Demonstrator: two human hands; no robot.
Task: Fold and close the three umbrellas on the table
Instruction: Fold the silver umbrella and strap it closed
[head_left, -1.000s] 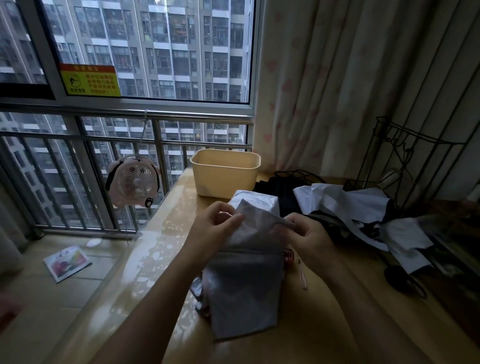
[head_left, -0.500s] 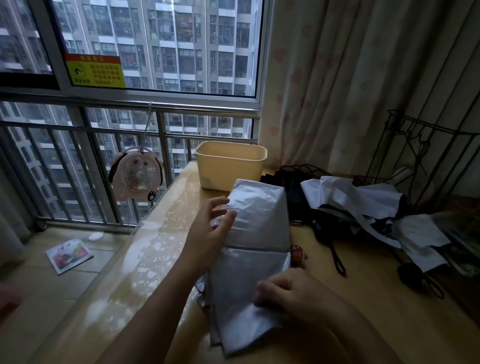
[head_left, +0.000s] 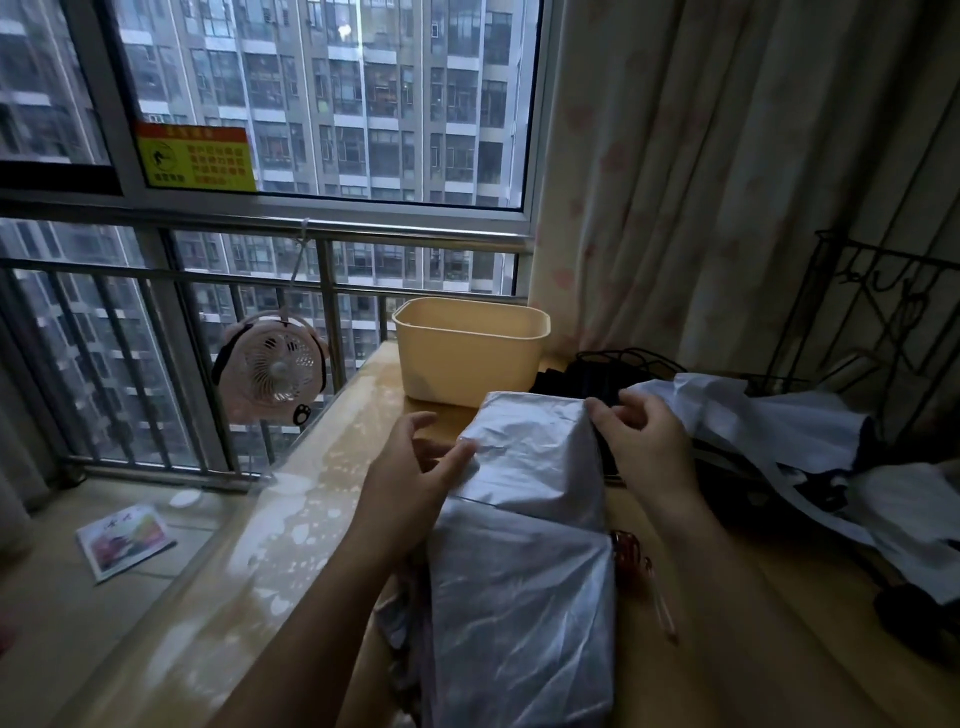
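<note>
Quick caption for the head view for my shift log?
Silver umbrella on the table: left hand touches its side, right hand grips its far corner.

The left forearm (head_left: 311, 613) enters from 7 o'clock and reaches toward 1 o'clock. The left hand (head_left: 410, 467) is relaxed, with fingers loosely spread and nearly straight. Its thumb tip touches the umbrella (head_left: 524, 545) at the hand's 3 o'clock. The right forearm (head_left: 727, 571) enters from 5 o'clock and points toward 11 o'clock. The right hand (head_left: 647, 447) shows its back, fingers curled, pinching the umbrella's corner at its own 10 o'clock.
</note>
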